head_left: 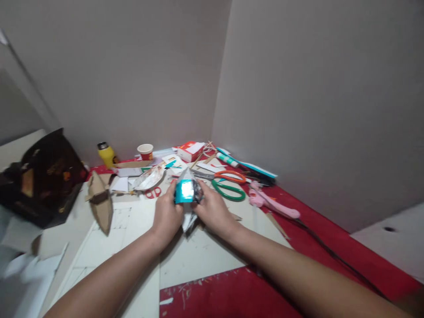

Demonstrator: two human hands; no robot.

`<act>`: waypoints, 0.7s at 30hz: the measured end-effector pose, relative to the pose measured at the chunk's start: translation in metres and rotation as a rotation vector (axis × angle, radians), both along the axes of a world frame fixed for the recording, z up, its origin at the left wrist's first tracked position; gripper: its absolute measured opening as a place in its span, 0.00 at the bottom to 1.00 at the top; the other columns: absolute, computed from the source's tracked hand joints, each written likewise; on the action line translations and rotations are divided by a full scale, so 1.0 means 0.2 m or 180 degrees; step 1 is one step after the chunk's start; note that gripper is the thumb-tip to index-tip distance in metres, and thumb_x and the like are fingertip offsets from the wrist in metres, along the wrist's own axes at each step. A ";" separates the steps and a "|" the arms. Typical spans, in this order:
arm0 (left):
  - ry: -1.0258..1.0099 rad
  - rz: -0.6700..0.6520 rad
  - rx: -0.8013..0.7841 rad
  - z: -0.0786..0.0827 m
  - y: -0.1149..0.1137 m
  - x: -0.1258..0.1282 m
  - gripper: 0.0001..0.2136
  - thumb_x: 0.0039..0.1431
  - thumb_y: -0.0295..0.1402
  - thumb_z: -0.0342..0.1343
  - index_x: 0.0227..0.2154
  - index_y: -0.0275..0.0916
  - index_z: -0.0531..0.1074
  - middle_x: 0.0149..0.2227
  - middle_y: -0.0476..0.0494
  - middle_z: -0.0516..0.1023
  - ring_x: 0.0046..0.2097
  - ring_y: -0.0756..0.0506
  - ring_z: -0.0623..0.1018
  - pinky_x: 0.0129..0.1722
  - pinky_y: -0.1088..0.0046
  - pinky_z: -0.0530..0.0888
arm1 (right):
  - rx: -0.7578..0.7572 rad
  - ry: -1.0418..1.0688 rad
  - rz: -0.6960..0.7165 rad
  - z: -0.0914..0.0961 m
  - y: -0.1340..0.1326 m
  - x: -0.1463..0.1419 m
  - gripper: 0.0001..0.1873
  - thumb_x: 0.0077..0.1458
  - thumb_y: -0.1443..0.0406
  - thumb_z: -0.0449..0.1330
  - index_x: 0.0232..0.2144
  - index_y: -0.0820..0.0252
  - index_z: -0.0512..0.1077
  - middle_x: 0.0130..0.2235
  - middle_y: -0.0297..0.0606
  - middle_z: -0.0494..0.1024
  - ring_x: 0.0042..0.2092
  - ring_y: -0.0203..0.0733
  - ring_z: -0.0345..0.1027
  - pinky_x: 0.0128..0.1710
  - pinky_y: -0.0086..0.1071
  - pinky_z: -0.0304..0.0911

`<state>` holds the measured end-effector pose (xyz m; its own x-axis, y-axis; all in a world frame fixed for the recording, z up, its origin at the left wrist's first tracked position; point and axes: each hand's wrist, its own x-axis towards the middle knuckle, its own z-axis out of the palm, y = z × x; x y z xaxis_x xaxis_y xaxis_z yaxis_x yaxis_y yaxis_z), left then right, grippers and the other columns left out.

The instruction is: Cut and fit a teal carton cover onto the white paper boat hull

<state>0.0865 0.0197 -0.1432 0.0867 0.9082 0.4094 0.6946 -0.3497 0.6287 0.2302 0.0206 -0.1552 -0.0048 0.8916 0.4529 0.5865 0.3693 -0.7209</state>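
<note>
Between both hands, over the middle of the table, is a small silver-grey boat-shaped model (187,176) with pointed ends. A shiny teal foil band (180,193) covers its middle and reflects a bright glare. My left hand (167,212) grips its left side, fingers closed. My right hand (214,210) is closed on the opposite side; its fingertips are partly hidden behind the model. Just beyond my right hand lie scissors with an orange handle (231,176) and scissors with a green handle (228,193). Small red-handled scissors (153,193) rest beyond my left hand.
A brown cardboard boat (102,210) lies at left, near a dark bag (49,176). Behind stand a yellow bottle (106,155) and a paper cup (145,152). A pink glue gun (274,204) with a cord is at right. White board sheets (132,247) cover part of the red table (212,300).
</note>
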 end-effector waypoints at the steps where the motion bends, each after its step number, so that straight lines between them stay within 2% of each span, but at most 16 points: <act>1: 0.0021 -0.0011 -0.0041 0.00 0.00 0.00 0.32 0.48 0.16 0.50 0.59 0.36 0.66 0.53 0.37 0.78 0.51 0.38 0.79 0.49 0.63 0.75 | -0.0032 0.0002 0.0026 -0.01 0.00 0.00 0.29 0.45 0.70 0.58 0.53 0.66 0.67 0.42 0.49 0.80 0.42 0.53 0.75 0.43 0.42 0.68; 6: 0.0091 0.0058 -0.0214 -0.01 -0.01 -0.02 0.32 0.48 0.17 0.51 0.60 0.36 0.65 0.50 0.37 0.80 0.48 0.39 0.80 0.47 0.66 0.75 | -0.0165 -0.0056 0.0034 -0.04 0.01 0.00 0.31 0.47 0.65 0.58 0.55 0.70 0.66 0.43 0.53 0.79 0.42 0.57 0.74 0.42 0.46 0.67; 15: 0.0070 -0.0021 -0.0248 -0.01 -0.01 -0.03 0.30 0.49 0.19 0.52 0.59 0.37 0.67 0.48 0.37 0.81 0.45 0.39 0.81 0.44 0.66 0.76 | -0.0177 -0.0115 0.0109 -0.05 0.01 0.00 0.28 0.50 0.63 0.58 0.54 0.66 0.67 0.40 0.47 0.80 0.39 0.51 0.75 0.39 0.39 0.68; 19: -0.0016 -0.0037 -0.0162 -0.01 0.00 -0.03 0.27 0.51 0.20 0.51 0.57 0.35 0.68 0.49 0.35 0.81 0.46 0.37 0.80 0.46 0.63 0.75 | -0.0167 -0.0230 0.0080 -0.03 0.00 -0.01 0.27 0.51 0.65 0.58 0.54 0.65 0.67 0.39 0.44 0.80 0.38 0.47 0.75 0.38 0.35 0.69; 21: -0.0053 -0.0043 -0.0123 0.00 0.01 -0.03 0.27 0.52 0.20 0.51 0.57 0.37 0.68 0.49 0.37 0.80 0.46 0.38 0.80 0.46 0.61 0.75 | -0.0186 -0.0354 -0.0008 -0.02 -0.01 -0.01 0.32 0.51 0.64 0.58 0.58 0.69 0.63 0.35 0.43 0.80 0.35 0.47 0.75 0.34 0.35 0.69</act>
<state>0.0808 0.0219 -0.1437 0.0924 0.9222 0.3755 0.6794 -0.3341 0.6533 0.2289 0.0189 -0.1584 -0.0498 0.9165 0.3969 0.6648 0.3270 -0.6716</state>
